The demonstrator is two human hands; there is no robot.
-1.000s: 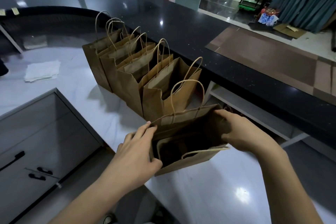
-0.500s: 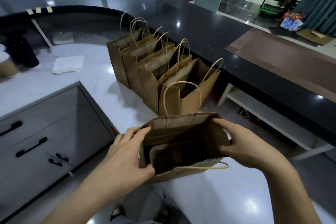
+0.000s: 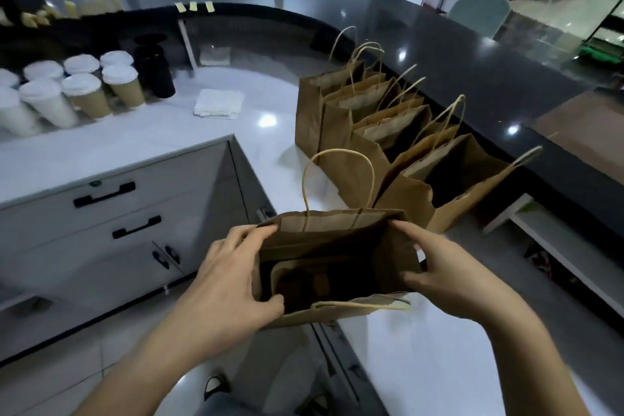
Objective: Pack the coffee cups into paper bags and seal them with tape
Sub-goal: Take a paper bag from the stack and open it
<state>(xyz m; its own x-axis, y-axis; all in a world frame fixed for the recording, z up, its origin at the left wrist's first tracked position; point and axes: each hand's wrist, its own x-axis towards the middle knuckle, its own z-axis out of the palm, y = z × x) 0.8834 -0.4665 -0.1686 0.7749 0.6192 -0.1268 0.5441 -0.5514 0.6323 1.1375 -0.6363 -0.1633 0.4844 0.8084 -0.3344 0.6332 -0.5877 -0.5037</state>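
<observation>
I hold an open brown paper bag (image 3: 334, 230) in front of me, off the counter, with its mouth spread wide. My left hand (image 3: 226, 280) grips its left side, thumb inside the rim. My right hand (image 3: 439, 267) grips its right side. A brown cardboard cup carrier lies at the bag's bottom. Several more open paper bags (image 3: 371, 132) stand in a row on the white counter beyond. Several lidded coffee cups (image 3: 84, 91), white and brown, stand at the far left of the counter. No tape is in view.
A folded white cloth (image 3: 219, 103) lies on the white counter (image 3: 162, 132) between cups and bags. A black cylinder (image 3: 153, 67) stands beside the cups. Grey drawers (image 3: 118, 213) are at my left, a raised black bar top (image 3: 489, 78) behind the bags, a white shelf (image 3: 557, 246) at right.
My view has swung left, bringing the coffee cups into sight. The bag has lifted off the counter and moved toward me between both hands, which keep their grip.
</observation>
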